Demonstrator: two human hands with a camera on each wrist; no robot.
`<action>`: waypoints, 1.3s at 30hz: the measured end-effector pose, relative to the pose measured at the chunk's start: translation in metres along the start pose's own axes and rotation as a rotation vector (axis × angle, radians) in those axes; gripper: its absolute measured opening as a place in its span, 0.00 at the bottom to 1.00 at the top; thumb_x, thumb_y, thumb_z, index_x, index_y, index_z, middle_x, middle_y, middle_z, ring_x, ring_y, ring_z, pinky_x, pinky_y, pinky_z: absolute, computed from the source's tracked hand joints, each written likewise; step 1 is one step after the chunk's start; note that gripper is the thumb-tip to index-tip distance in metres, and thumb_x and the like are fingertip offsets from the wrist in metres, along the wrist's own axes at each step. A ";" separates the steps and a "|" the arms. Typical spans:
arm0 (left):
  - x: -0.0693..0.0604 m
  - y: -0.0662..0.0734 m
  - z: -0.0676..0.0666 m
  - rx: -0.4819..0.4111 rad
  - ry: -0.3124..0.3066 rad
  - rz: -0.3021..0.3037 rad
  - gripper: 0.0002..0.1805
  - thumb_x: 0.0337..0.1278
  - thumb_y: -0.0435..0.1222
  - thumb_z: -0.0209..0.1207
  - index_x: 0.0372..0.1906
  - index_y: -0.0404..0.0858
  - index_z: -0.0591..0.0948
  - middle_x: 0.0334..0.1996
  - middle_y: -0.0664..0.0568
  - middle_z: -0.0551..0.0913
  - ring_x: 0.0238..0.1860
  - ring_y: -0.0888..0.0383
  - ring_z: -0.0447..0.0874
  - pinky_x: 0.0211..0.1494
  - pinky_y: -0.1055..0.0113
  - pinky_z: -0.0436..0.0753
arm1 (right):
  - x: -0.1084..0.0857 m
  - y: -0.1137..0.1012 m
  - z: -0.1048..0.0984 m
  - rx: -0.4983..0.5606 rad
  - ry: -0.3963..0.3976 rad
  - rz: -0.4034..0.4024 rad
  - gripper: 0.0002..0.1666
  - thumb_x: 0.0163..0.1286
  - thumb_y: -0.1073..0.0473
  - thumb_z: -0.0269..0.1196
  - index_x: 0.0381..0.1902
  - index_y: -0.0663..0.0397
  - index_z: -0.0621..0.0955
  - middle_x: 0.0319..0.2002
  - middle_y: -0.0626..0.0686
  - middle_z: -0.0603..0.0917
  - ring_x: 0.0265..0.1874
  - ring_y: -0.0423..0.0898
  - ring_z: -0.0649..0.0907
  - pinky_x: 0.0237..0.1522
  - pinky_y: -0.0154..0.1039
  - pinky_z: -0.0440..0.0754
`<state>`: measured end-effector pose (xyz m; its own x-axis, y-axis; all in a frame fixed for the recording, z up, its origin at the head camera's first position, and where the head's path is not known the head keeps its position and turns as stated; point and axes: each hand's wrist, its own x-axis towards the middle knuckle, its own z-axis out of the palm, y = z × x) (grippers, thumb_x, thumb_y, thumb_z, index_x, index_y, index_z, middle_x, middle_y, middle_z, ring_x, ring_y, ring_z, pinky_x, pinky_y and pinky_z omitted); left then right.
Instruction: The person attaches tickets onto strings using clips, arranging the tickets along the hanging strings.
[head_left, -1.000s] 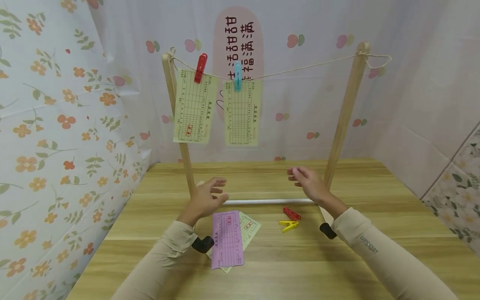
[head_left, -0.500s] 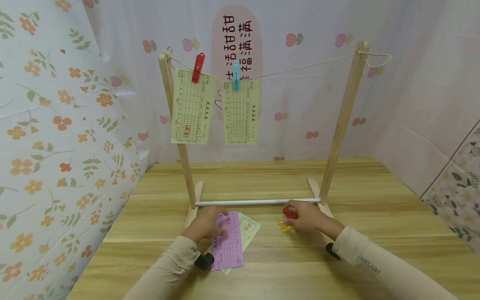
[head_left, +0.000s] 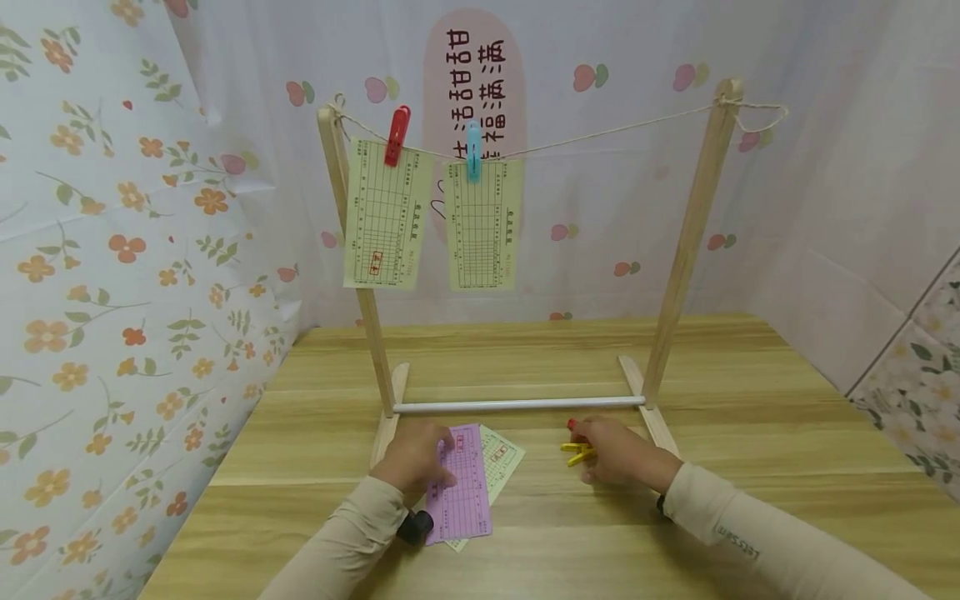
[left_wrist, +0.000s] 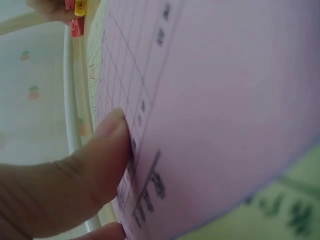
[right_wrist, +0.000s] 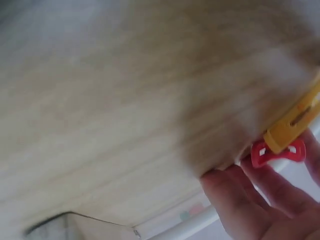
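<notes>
In the head view my left hand (head_left: 415,457) is at the left side of a purple paper slip (head_left: 467,496), thumb and fingertips apart. In the left wrist view the thumb (left_wrist: 107,142) touches the printed face of the slip, which looks bowed. A pale green slip (head_left: 501,457) lies partly under it. My right hand (head_left: 617,452) is over two clothespins, fingers bent around them. The yellow clothespin (head_left: 576,455) shows between finger and thumb; of the red clothespin (head_left: 572,424), only a tip shows. In the right wrist view the yellow one overlaps the red one; whether either is pinched is unclear.
A wooden stand with a left post (head_left: 375,342) and right post (head_left: 686,242) holds a sagging string (head_left: 607,133). Two green slips (head_left: 386,217) (head_left: 483,229) hang from it by a red clothespin (head_left: 397,136) and a blue clothespin (head_left: 474,152). A white rod (head_left: 517,405) joins the feet.
Both hands have come down to the table from above the rod: the left onto the purple slip, the right onto the clothespins. The right then shifted slightly nearer me, covering most of the red clothespin.
</notes>
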<state>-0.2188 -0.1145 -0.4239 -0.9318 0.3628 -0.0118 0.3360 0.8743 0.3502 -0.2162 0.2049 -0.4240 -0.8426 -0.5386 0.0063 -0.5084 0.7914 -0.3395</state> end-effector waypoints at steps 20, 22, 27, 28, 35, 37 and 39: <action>-0.002 0.006 0.000 0.036 0.038 0.005 0.22 0.23 0.37 0.81 0.31 0.39 0.83 0.29 0.51 0.80 0.33 0.53 0.76 0.40 0.57 0.76 | 0.002 -0.009 -0.001 -0.041 0.014 0.027 0.27 0.41 0.69 0.78 0.38 0.56 0.77 0.36 0.53 0.77 0.34 0.50 0.78 0.37 0.47 0.81; -0.001 0.005 0.001 0.029 0.026 -0.016 0.22 0.23 0.37 0.81 0.31 0.39 0.84 0.31 0.51 0.81 0.34 0.53 0.76 0.42 0.56 0.76 | 0.001 -0.009 0.000 -0.035 0.017 0.026 0.27 0.41 0.69 0.78 0.38 0.56 0.77 0.35 0.52 0.77 0.33 0.49 0.77 0.37 0.47 0.81; 0.002 0.004 0.000 0.049 -0.001 -0.048 0.22 0.24 0.39 0.81 0.33 0.41 0.84 0.32 0.52 0.81 0.37 0.52 0.77 0.45 0.56 0.76 | 0.001 -0.010 0.001 -0.018 0.019 0.025 0.26 0.42 0.69 0.78 0.39 0.57 0.77 0.35 0.51 0.78 0.34 0.49 0.78 0.38 0.47 0.81; 0.001 0.004 0.000 0.050 -0.003 -0.050 0.22 0.23 0.39 0.81 0.33 0.42 0.84 0.33 0.52 0.81 0.37 0.52 0.77 0.46 0.56 0.76 | 0.001 -0.010 0.002 -0.019 0.015 0.025 0.26 0.42 0.69 0.78 0.39 0.57 0.77 0.36 0.51 0.78 0.34 0.49 0.78 0.38 0.47 0.81; 0.001 0.003 0.000 0.010 0.019 -0.047 0.26 0.24 0.39 0.81 0.38 0.40 0.85 0.39 0.48 0.83 0.43 0.49 0.79 0.50 0.54 0.76 | 0.003 -0.008 -0.003 -0.044 0.009 0.026 0.26 0.42 0.67 0.79 0.39 0.57 0.78 0.36 0.53 0.79 0.36 0.51 0.79 0.40 0.49 0.81; 0.001 0.003 0.000 -0.002 0.013 -0.050 0.29 0.24 0.38 0.81 0.43 0.39 0.84 0.42 0.46 0.83 0.47 0.47 0.79 0.54 0.53 0.76 | 0.004 -0.006 -0.004 -0.042 -0.006 0.015 0.26 0.42 0.65 0.79 0.39 0.57 0.79 0.37 0.53 0.80 0.36 0.51 0.79 0.41 0.48 0.80; 0.002 0.003 0.001 -0.014 0.006 -0.059 0.32 0.24 0.37 0.81 0.46 0.38 0.84 0.45 0.44 0.83 0.50 0.45 0.79 0.57 0.51 0.75 | 0.004 -0.005 -0.006 -0.032 -0.025 0.007 0.25 0.44 0.64 0.79 0.39 0.57 0.79 0.36 0.52 0.80 0.36 0.49 0.78 0.41 0.48 0.80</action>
<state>-0.2193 -0.1106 -0.4235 -0.9507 0.3091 -0.0266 0.2789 0.8892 0.3626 -0.2179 0.2009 -0.4168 -0.8413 -0.5402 -0.0197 -0.5087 0.8036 -0.3091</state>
